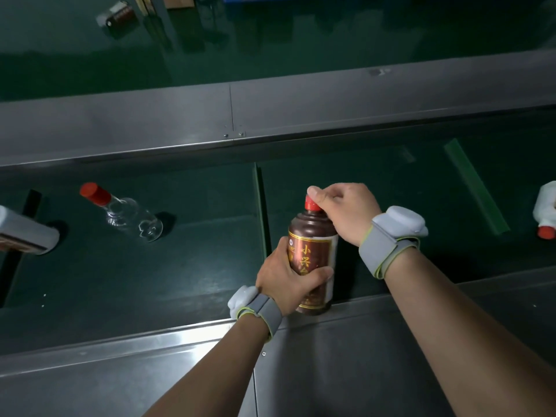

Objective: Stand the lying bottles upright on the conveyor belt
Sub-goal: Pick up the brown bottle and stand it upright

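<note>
A brown bottle [311,236] with a red cap and a gold-lettered label stands upright at the near edge of the dark green conveyor belt [180,266]. My left hand [288,275] wraps around its body. My right hand [343,212] pinches its red cap from above. To the left, a clear glass bottle [126,215] with a red cap stands on the belt. At the far left edge a white bottle [27,233] is partly cut off. A white bottle [546,212] with a red cap lies on the belt at the far right edge.
Grey metal side rails run along the belt's far side [210,115] and near side [120,371]. A light green cleat [475,185] crosses the belt on the right. Beyond the conveyor is a green floor with a small device [117,15] on it.
</note>
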Motion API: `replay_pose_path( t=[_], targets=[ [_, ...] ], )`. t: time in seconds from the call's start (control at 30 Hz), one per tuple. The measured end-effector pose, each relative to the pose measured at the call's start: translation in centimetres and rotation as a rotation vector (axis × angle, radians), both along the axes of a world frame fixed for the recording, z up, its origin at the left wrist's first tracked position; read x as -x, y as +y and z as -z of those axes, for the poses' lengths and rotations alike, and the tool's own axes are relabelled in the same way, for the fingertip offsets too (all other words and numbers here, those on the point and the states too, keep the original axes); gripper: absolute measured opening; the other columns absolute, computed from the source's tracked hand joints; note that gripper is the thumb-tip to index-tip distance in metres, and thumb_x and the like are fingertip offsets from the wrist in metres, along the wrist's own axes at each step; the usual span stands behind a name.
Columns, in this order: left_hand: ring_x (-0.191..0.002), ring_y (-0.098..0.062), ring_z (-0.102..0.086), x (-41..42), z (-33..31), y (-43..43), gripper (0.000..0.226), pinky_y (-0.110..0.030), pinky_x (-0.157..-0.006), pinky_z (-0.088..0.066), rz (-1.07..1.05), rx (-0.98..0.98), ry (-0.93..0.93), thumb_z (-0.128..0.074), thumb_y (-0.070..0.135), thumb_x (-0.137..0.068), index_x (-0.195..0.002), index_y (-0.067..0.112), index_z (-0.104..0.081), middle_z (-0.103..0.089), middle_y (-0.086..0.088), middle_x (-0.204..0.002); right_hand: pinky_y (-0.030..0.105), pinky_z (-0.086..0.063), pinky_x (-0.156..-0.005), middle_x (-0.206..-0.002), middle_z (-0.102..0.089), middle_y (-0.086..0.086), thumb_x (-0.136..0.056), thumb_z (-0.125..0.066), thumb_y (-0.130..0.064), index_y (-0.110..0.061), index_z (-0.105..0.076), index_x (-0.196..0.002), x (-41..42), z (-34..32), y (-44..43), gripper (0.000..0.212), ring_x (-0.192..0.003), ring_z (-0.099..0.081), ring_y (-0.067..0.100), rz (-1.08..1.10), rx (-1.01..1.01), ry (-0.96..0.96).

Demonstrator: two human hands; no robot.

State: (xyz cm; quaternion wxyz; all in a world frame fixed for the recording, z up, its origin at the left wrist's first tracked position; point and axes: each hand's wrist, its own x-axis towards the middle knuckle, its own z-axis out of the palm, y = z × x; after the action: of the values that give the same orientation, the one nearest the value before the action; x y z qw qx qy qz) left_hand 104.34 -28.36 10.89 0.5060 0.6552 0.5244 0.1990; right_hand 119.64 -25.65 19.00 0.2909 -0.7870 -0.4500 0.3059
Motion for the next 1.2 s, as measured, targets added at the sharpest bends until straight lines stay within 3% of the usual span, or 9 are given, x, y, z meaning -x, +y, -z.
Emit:
replay_pose_path(
  t=[0.23, 0.4, 0.5, 0.63, 0.77, 1.0, 1.2],
  targets=[
    [-0.082, -0.011, -0.062, 0.0, 1.0, 1.2, 0.059, -0.037, -0.077, -0.051, -0.01, -0.066, 0.042, -0.069, 0.07, -0.052, -0.095, 0.037, -0.047, -0.065, 0.011, -0.088, 0.028, -0.047, -0.065, -0.08, -0.068, -0.007, -0.073, -0.07, -0.057, -0.024, -0.068, -0.08, 0.2, 0.7, 0.8, 0.034, -0.076, -0.063, 0.014, 0.034, -0.019, -0.005],
    [-0.08, -0.002, -0.058, -1.8, 2.9, 1.7, 0.054, -0.024, -0.07, -0.045, -0.007, -0.088, 0.09, -0.069, 0.073, -0.051, -0.089, 0.049, -0.04, -0.061, 0.016, -0.089, 0.024, -0.044, -0.065, -0.085, -0.067, -0.015, -0.075, -0.062, -0.063, -0.031, -0.065, -0.087, -0.7, 3.4, -0.3, 0.034, -0.082, -0.063, 0.012, -0.005, -0.005, 0.017],
    [-0.085, -0.005, -0.061, -4.4, 3.8, 2.8, 0.059, -0.029, -0.075, -0.049, -0.044, -0.092, 0.086, -0.071, 0.071, -0.051, -0.097, 0.047, -0.041, -0.062, 0.016, -0.093, 0.016, -0.043, -0.065, -0.086, -0.066, -0.021, -0.064, -0.063, -0.071, -0.038, -0.061, -0.097, -3.0, 5.0, -0.3, 0.046, -0.08, -0.061, 0.003, -0.074, 0.055, 0.093],
    [-0.1, -0.009, -0.062, -8.2, 4.7, 4.3, 0.078, -0.038, -0.086, -0.052, -0.062, -0.081, 0.056, -0.073, 0.062, -0.053, -0.122, 0.045, -0.04, -0.064, 0.012, -0.109, 0.027, -0.048, -0.082, -0.104, -0.065, -0.017, -0.057, -0.076, -0.061, -0.045, -0.047, -0.122, -7.1, 6.9, 1.1, 0.073, -0.095, -0.062, 0.011, -0.2, 0.175, 0.16],
    [-0.103, -0.014, -0.063, -10.1, 4.8, 6.2, 0.087, -0.041, -0.088, -0.052, -0.079, -0.074, 0.056, -0.071, 0.057, -0.052, -0.13, 0.041, -0.036, -0.064, 0.008, -0.116, 0.026, -0.045, -0.078, -0.109, -0.066, -0.013, -0.053, -0.08, -0.055, -0.041, -0.041, -0.129, -8.6, 8.1, 2.8, 0.087, -0.096, -0.063, 0.016, -0.19, 0.127, 0.066],
    [-0.105, -0.02, -0.062, -12.8, 5.2, 9.8, 0.08, -0.04, -0.087, -0.051, -0.105, -0.148, 0.113, -0.075, 0.045, -0.056, -0.126, 0.041, -0.036, -0.064, 0.006, -0.116, 0.028, -0.042, -0.069, -0.108, -0.068, -0.001, -0.057, -0.075, -0.06, -0.031, -0.04, -0.128, -10.6, 10.3, 6.0, 0.085, -0.094, -0.064, 0.028, -0.241, 0.188, -0.196],
    [-0.1, -0.02, -0.062, -13.5, 6.4, 11.6, 0.084, -0.036, -0.082, -0.052, -0.084, -0.176, 0.155, -0.076, 0.037, -0.052, -0.122, 0.053, -0.033, -0.064, 0.009, -0.11, 0.031, -0.041, -0.069, -0.112, -0.067, 0.001, -0.065, -0.071, -0.058, -0.03, -0.034, -0.131, -11.4, 11.6, 7.7, 0.081, -0.097, -0.064, 0.031, -0.297, 0.216, -0.213]
  ],
)
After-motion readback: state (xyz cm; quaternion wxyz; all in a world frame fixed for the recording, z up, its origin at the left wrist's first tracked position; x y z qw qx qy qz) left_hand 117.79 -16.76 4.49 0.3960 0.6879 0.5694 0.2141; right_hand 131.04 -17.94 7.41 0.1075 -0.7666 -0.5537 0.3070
